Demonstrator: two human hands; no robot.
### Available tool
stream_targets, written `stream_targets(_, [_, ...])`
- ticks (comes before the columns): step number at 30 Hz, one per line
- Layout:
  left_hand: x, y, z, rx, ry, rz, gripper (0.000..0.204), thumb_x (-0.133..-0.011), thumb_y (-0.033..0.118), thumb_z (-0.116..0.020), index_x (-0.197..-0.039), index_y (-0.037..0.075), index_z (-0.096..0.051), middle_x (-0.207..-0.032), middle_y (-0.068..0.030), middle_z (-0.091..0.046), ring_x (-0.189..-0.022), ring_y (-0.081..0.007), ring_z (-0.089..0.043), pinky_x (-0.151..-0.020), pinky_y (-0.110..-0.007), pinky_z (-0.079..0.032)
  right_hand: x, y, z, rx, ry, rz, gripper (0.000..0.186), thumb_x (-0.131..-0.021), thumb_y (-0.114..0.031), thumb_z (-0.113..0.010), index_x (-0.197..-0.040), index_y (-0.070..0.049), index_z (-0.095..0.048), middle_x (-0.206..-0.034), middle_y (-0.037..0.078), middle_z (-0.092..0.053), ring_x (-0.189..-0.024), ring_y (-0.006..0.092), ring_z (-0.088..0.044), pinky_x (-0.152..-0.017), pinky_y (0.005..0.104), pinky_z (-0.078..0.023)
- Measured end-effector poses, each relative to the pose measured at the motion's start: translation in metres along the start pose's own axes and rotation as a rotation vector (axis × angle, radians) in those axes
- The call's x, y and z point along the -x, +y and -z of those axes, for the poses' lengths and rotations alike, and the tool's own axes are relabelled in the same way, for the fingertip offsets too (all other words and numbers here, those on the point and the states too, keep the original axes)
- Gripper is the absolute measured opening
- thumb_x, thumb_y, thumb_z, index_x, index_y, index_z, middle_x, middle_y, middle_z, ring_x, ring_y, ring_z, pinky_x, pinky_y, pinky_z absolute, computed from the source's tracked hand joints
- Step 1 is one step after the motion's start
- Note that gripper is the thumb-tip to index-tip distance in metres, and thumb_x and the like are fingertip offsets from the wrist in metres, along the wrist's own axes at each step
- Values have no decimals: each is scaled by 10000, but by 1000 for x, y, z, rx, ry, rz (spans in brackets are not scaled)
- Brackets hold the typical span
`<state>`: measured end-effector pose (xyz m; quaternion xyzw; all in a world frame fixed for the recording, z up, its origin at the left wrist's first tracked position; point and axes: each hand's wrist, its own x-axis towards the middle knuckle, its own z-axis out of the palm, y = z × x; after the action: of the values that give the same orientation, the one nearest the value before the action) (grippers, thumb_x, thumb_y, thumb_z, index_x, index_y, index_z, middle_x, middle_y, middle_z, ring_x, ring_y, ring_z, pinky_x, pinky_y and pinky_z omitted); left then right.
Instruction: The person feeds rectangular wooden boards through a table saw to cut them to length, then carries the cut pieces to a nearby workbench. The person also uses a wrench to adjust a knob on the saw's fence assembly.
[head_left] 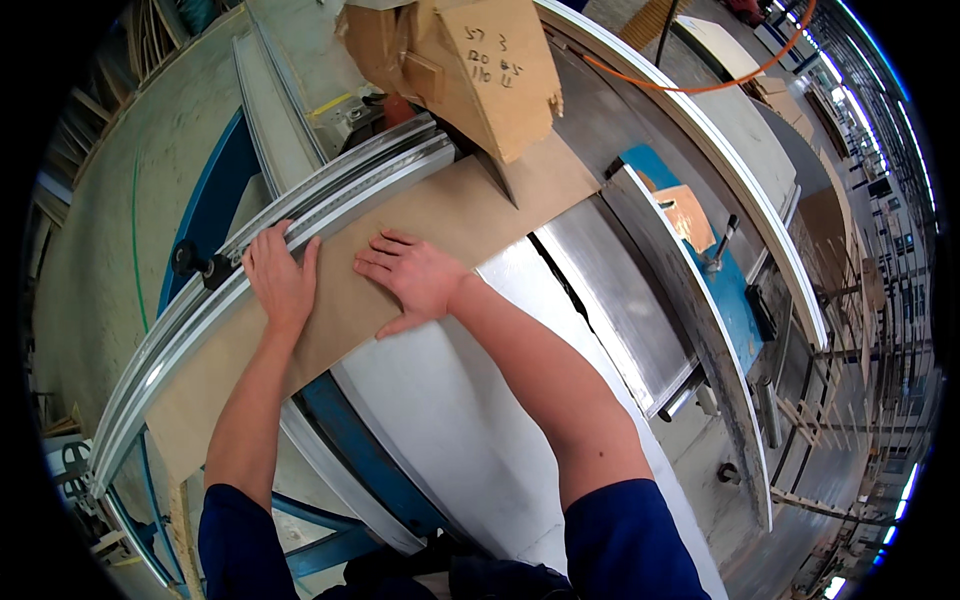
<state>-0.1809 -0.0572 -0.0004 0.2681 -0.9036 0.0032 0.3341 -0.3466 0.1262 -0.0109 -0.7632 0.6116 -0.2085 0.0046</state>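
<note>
A long brown board (530, 195) lies across the machine table, along an aluminium fence (365, 175) that has a black knob (185, 255). My left hand (282, 275) is at that fence, fingertips on its edge beside the knob and thumb apart on the board. My right hand (410, 280) lies open and flat on the board, fingers spread, just right of the left one. A cardboard cover (485, 75) with handwriting stands over the far end of the board, above a dark upright plate (500, 190).
A scuffed rail fence (690, 290) runs at the right over a blue machine part (725, 295) with a lever (728, 235). An orange hose (680, 85) hangs at the back. Stacked sheet material (85, 95) stands at far left. Metal racks (850, 380) line the right.
</note>
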Motion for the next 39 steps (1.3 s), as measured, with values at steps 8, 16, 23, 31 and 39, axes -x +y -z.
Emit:
stream_targets(8, [-30, -35, -16, 42, -48, 94, 442, -858, 264, -760, -1210, 45, -608, -1125, -133, -619, -1147, -316, -552, -1043, -430, -367, -41, 24, -12, 2, -13, -4, 1003, -732, -717, -700, -1402, 5, -506, -1451, 182, -528, -1391, 372, -444, -1236, 474, -259])
stream_targets(16, [-33, -39, 1, 126, -118, 168, 434, -850, 209, -755, -1225, 45, -610, -1156, -143, -624, -1166, -327, -546, -1055, -426, -375, -52, 14, -8, 53, -116, -53, 1003, -736, -685, -717, -1454, -37, -451, -1481, 183, -484, -1422, 372, -402, -1251, 475, -242])
stream_targets(23, [-10, -15, 27, 174, -115, 190, 426, -840, 204, -755, -1205, 39, -610, -1119, -138, -614, -1130, -330, -547, -1049, -431, -375, -28, -19, 4, 77, -141, -63, 1001, -719, -675, -729, -1446, -42, -459, -1455, 177, -499, -1404, 366, -423, -1243, 488, -254])
stream_targets(31, [41, 21, 73, 245, -168, 170, 506, -849, 186, -743, -1298, 26, -572, -1252, -173, -586, -1238, -361, -510, -1121, -461, -348, 23, -64, 18, 98, -184, -54, 1003, -754, -699, -685, -1461, -33, -435, -1477, 165, -487, -1425, 357, -400, -1255, 469, -229])
stream_targets(39, [268, 20, 204, 847, -367, 903, 213, -1012, 225, -632, -1064, 19, -640, -1004, -63, -633, -825, -124, -592, -771, -287, -504, 91, -94, 26, 76, -145, -50, 1003, -769, -694, -687, -1468, -23, -426, -1488, 172, -469, -1432, 359, -388, -1250, 495, -237])
